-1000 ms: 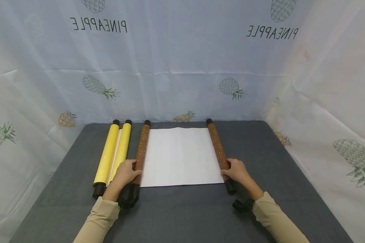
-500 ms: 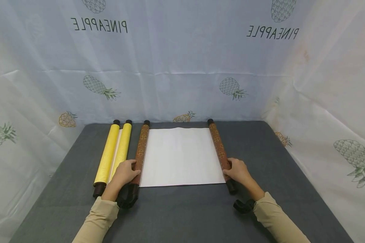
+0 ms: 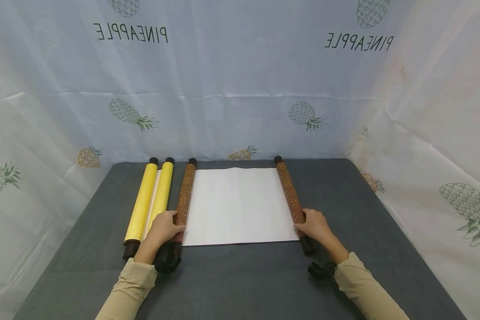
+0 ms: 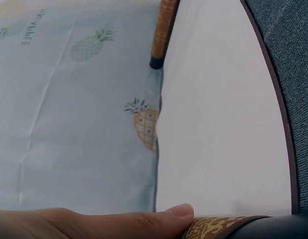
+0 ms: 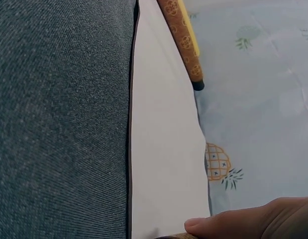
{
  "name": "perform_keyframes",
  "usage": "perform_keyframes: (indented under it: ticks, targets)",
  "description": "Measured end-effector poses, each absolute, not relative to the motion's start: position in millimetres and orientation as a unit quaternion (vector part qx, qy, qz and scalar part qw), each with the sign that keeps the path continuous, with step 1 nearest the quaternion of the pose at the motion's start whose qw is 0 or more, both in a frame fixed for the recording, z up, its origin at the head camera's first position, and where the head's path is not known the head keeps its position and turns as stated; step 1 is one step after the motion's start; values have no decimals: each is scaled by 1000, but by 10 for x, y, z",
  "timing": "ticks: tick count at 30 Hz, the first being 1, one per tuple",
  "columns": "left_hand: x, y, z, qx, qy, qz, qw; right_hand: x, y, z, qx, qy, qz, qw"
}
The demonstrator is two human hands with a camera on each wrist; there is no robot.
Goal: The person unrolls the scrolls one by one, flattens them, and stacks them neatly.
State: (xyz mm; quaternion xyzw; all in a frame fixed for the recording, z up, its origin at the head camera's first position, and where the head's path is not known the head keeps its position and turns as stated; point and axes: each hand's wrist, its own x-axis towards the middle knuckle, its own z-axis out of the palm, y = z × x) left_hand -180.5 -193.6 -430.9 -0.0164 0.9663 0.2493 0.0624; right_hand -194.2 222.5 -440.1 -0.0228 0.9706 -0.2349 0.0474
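Gripping an open scroll (image 3: 240, 206) with both hands, one roll each. Its rolls are wearing brown covers with goldish flower-like motifs, dark knobs are poking out at the ends, and a plain white sheet (image 3: 235, 195) is stretching between them. A thin dark border is running along the sheet's near edge, while the far edge is looking kinda wavy. The whole thing is lying on the dark grey table (image 3: 240, 284).

My left hand (image 3: 164, 229) is pinching the left roll (image 3: 185, 195) toward its near end, and in the left wrist view my thumb (image 4: 178, 211) is resting against the patterned cover. My right hand (image 3: 314, 225) is mirroring that on the right roll (image 3: 289, 191). Each roll is sitting between thumb and fingers, with the paper spanning the space between my hands. My other fingertips are hiding, so I can't tell how they're lying.

A yellow scroll (image 3: 140, 204) is sitting just left of the brown one, my left hand partly covering its near end, and a pineapple-print curtain (image 3: 232, 71) is hanging behind everything.
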Motion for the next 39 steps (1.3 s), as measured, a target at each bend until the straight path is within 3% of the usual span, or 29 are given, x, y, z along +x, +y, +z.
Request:
perform_keyframes:
  ticks: [14, 29, 39]
  targets:
    - [-1800, -1939, -4295, -30, 965, 252, 65, -1938, 2285, -4398, -30, 971, -237, -10]
    - [-1792, -1938, -4270, -19, 965, 251, 67, -1956, 2323, -4427, -16, 980, -189, 54]
    - [-1794, -1937, -4252, -24, 965, 256, 57, -1961, 2379, -4440, -15, 980, -195, 35]
